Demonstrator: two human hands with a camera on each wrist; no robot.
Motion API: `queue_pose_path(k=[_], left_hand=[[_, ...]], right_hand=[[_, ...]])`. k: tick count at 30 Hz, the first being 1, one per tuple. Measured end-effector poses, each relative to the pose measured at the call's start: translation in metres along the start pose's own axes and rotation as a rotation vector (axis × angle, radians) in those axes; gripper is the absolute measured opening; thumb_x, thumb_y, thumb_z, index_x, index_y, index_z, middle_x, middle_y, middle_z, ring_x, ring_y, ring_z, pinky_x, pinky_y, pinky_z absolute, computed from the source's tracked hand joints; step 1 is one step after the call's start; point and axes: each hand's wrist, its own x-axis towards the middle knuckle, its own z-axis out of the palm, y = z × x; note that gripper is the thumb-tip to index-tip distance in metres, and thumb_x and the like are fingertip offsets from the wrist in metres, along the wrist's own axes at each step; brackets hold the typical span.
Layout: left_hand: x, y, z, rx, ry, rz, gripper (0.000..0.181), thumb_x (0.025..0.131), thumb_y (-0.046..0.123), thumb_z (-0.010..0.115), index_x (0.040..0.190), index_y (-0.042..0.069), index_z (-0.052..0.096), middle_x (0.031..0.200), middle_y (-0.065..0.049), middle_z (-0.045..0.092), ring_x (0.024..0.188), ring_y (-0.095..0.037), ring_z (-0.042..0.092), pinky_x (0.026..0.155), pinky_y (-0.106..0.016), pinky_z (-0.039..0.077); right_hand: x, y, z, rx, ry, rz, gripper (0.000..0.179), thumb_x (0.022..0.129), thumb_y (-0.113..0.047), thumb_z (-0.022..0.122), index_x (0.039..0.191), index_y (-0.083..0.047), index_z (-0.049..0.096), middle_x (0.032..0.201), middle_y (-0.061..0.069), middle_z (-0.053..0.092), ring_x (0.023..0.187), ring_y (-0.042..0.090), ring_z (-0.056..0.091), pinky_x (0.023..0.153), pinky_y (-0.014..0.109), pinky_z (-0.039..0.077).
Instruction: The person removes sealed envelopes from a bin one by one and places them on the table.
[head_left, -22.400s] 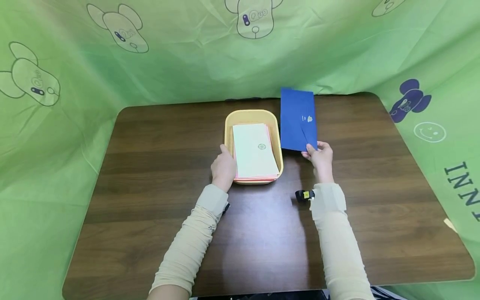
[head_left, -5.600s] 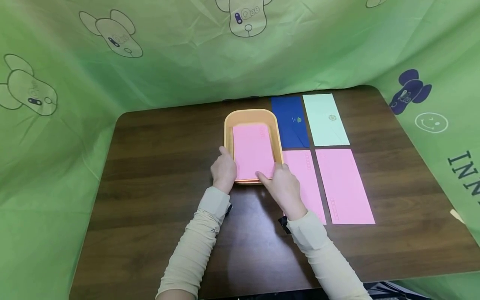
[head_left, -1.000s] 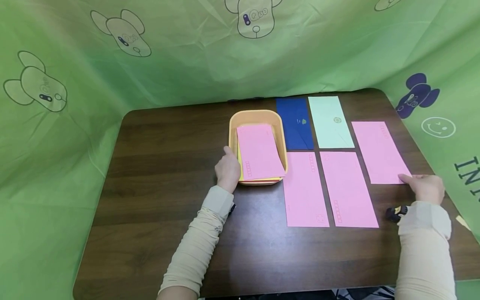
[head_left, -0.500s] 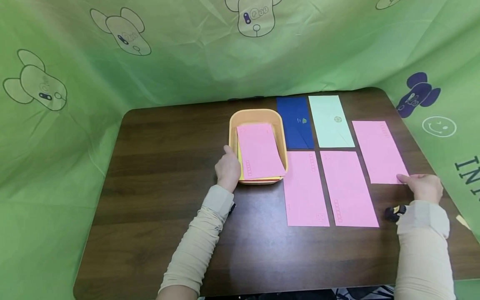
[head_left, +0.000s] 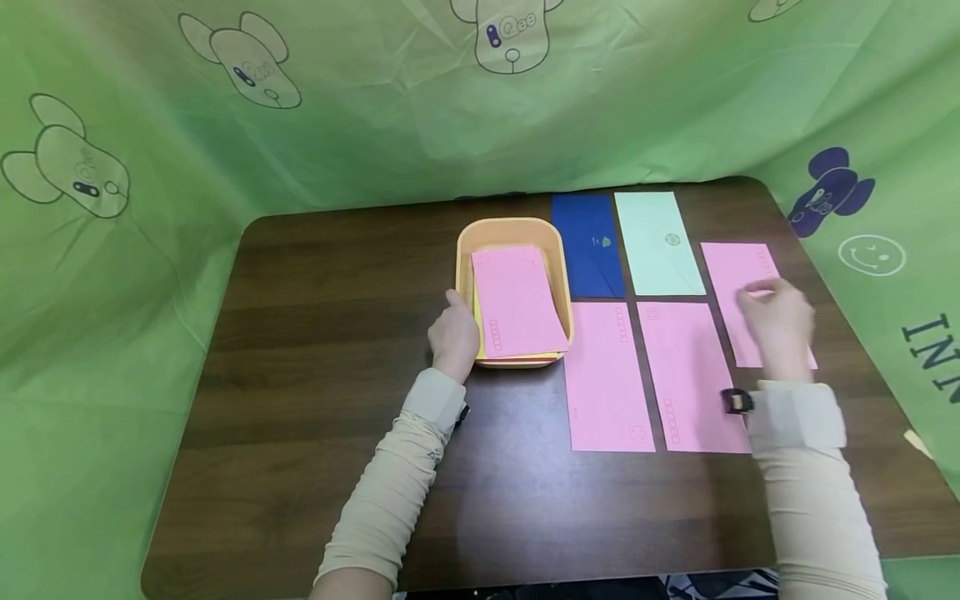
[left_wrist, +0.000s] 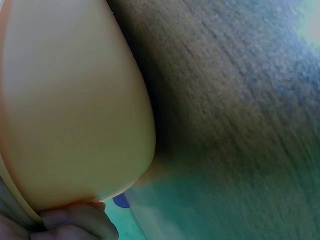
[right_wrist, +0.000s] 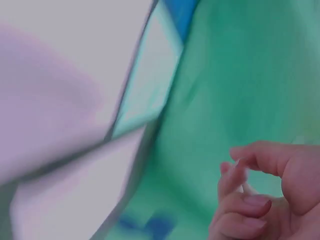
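My left hand (head_left: 453, 335) grips the near left side of a pale yellow plastic basket (head_left: 512, 223); the left wrist view has its fingers (left_wrist: 75, 220) curled at the basket's edge. A pink envelope (head_left: 517, 300) tops the stack inside, with yellow and red edges showing below it. My right hand (head_left: 780, 325) is in the air above the far-right pink envelope (head_left: 726, 268), hiding part of it. Nothing is held there; the fingers are loosely bent in the right wrist view, thumb close to the index finger.
Right of the basket, a blue envelope (head_left: 588, 254) and a mint envelope (head_left: 660, 242) lie in the back row. Two pink envelopes, one nearer the basket (head_left: 609, 375) and one beside it (head_left: 686, 358), form the front row. A green curtain (head_left: 375, 150) borders the wooden table (head_left: 300, 417).
The right hand has let go of the far-right pink envelope's near corner and moved up and left. Earlier, the blue, mint and pink envelopes came out of the basket onto the table. The left hand stays put.
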Motion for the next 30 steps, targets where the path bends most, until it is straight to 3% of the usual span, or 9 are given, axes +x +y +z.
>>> queue_pose_path(k=[4, 8, 11, 16, 19, 23, 27, 30], left_hand=[[0.0, 0.001, -0.001, 0.005, 0.002, 0.004, 0.02, 0.101, 0.011, 0.036, 0.119, 0.004, 0.037, 0.082, -0.015, 0.067, 0.07, -0.026, 0.067, 0.058, -0.036, 0.052], [0.0, 0.0, 0.0, 0.003, 0.011, 0.009, 0.019, 0.101, 0.011, 0.035, 0.119, 0.003, 0.037, 0.082, -0.016, 0.067, 0.071, -0.027, 0.068, 0.06, -0.038, 0.053], [-0.001, 0.0, 0.001, -0.006, 0.014, 0.013, 0.019, 0.101, 0.01, 0.036, 0.118, 0.003, 0.038, 0.083, -0.017, 0.068, 0.073, -0.028, 0.068, 0.062, -0.039, 0.054], [-0.003, 0.001, 0.003, -0.003, 0.014, 0.015, 0.021, 0.1, 0.009, 0.038, 0.119, 0.002, 0.038, 0.083, -0.018, 0.068, 0.074, -0.03, 0.068, 0.064, -0.041, 0.054], [-0.003, 0.001, 0.004, -0.006, 0.013, 0.013, 0.021, 0.1, 0.009, 0.037, 0.119, 0.002, 0.038, 0.083, -0.018, 0.068, 0.074, -0.03, 0.068, 0.064, -0.041, 0.054], [-0.003, 0.001, 0.004, -0.011, 0.019, 0.021, 0.02, 0.1, 0.008, 0.036, 0.119, 0.001, 0.038, 0.084, -0.018, 0.068, 0.074, -0.031, 0.069, 0.064, -0.042, 0.054], [-0.003, 0.001, 0.002, -0.016, 0.029, 0.023, 0.02, 0.1, 0.008, 0.035, 0.118, 0.001, 0.038, 0.084, -0.019, 0.068, 0.074, -0.031, 0.069, 0.064, -0.042, 0.054], [-0.003, 0.001, -0.001, -0.026, 0.022, 0.017, 0.02, 0.1, 0.008, 0.035, 0.118, 0.002, 0.037, 0.084, -0.019, 0.068, 0.075, -0.031, 0.068, 0.065, -0.043, 0.054]], right_hand=[[-0.02, -0.052, 0.031, 0.017, -0.077, -0.241, 0.034, 0.094, -0.021, 0.051, 0.118, 0.003, 0.057, 0.1, 0.029, 0.064, 0.072, 0.024, 0.057, 0.058, 0.027, 0.039], [-0.037, -0.093, 0.06, 0.005, -0.255, -0.378, 0.04, 0.095, -0.024, 0.055, 0.126, 0.002, 0.052, 0.1, 0.025, 0.063, 0.078, 0.028, 0.059, 0.063, 0.03, 0.043], [-0.043, -0.11, 0.08, -0.029, -0.33, -0.389, 0.05, 0.095, -0.027, 0.054, 0.136, 0.0, 0.044, 0.105, 0.023, 0.064, 0.089, 0.033, 0.061, 0.073, 0.04, 0.047], [-0.044, -0.122, 0.106, -0.1, -0.355, -0.365, 0.064, 0.091, -0.025, 0.053, 0.146, 0.001, 0.03, 0.1, 0.02, 0.066, 0.082, 0.029, 0.063, 0.067, 0.038, 0.047], [-0.046, -0.125, 0.116, -0.115, -0.362, -0.349, 0.066, 0.09, -0.02, 0.052, 0.146, 0.004, 0.026, 0.111, 0.023, 0.062, 0.093, 0.033, 0.062, 0.075, 0.044, 0.05], [-0.048, -0.125, 0.128, -0.051, -0.354, -0.329, 0.064, 0.089, -0.014, 0.047, 0.147, 0.003, 0.025, 0.128, 0.029, 0.052, 0.116, 0.04, 0.053, 0.097, 0.054, 0.043], [-0.05, -0.124, 0.136, 0.068, -0.351, -0.28, 0.066, 0.09, -0.012, 0.042, 0.151, -0.006, 0.019, 0.134, 0.027, 0.051, 0.119, 0.041, 0.053, 0.098, 0.055, 0.042], [-0.051, -0.125, 0.14, 0.082, -0.352, -0.242, 0.066, 0.093, -0.016, 0.039, 0.153, -0.013, 0.012, 0.135, 0.026, 0.051, 0.11, 0.041, 0.058, 0.09, 0.054, 0.045]])
